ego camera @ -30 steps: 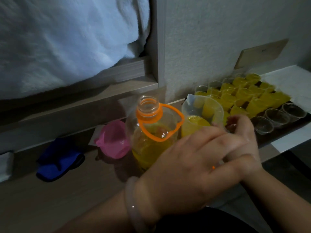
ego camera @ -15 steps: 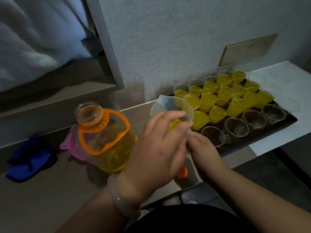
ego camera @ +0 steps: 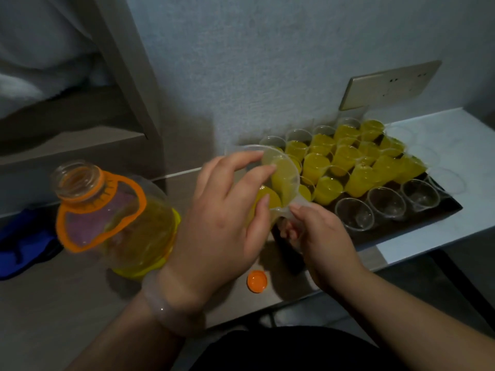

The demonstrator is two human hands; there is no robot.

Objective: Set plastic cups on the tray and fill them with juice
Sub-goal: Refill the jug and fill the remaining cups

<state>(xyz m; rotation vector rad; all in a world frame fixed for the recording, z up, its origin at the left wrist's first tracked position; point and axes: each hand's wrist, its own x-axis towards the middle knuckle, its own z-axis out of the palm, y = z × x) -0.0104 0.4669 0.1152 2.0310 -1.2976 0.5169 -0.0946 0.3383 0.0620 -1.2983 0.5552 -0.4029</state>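
Yellow juice (ego camera: 325, 167) — orange bottle cap (ego camera: 257, 281), blue cloth (ego camera: 24, 245).

Near row: I count three empty cups (ego camera: 354, 215). One bottle (ego camera: 128, 223), one cap (ego camera: 257, 281), one jug (ego camera: 284, 173). Filled cups (ego camera: 359, 180) overlap, untallied.

We find no text, number or brand we can read anywhere.

- Bottle (ego camera: 120, 218), left: a yellow band sits low on it, too blurred to read.
- Clear jug (ego camera: 284, 175), middle: we cannot tell whether it has any scale marks.
- Wall plate (ego camera: 388, 85), far right: plain face with small dark holes only.
- Orange cap (ego camera: 257, 281), near edge: we make out no marking.
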